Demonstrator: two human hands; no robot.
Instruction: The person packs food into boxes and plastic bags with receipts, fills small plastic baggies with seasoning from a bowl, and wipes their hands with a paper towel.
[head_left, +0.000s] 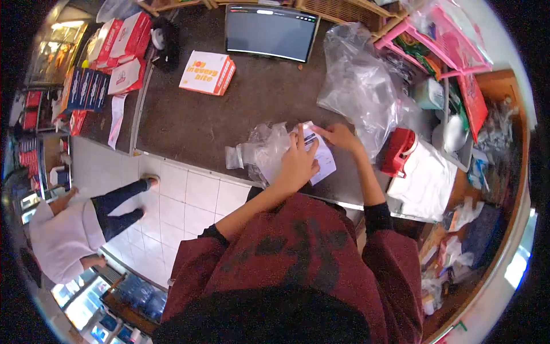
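Observation:
A white printed paper slip (323, 163) lies at the table's near edge, partly over a crumpled clear plastic bag (266, 149). My left hand (299, 163) rests palm down across the slip, its fingers stretched out and spread towards the slip's top. At the upper right corner of the paper, my right hand (339, 137) has its thumb on the edge, and its other fingers are bent. What lies under my left palm is hidden.
On the dark table (189, 126) stand a white and orange box (207, 73) and a monitor (271, 32). A large clear plastic bag (358, 86) lies to the right. Beside it are a red tape dispenser (399, 152) and white cloth (424, 180). A person (71, 232) stands at left.

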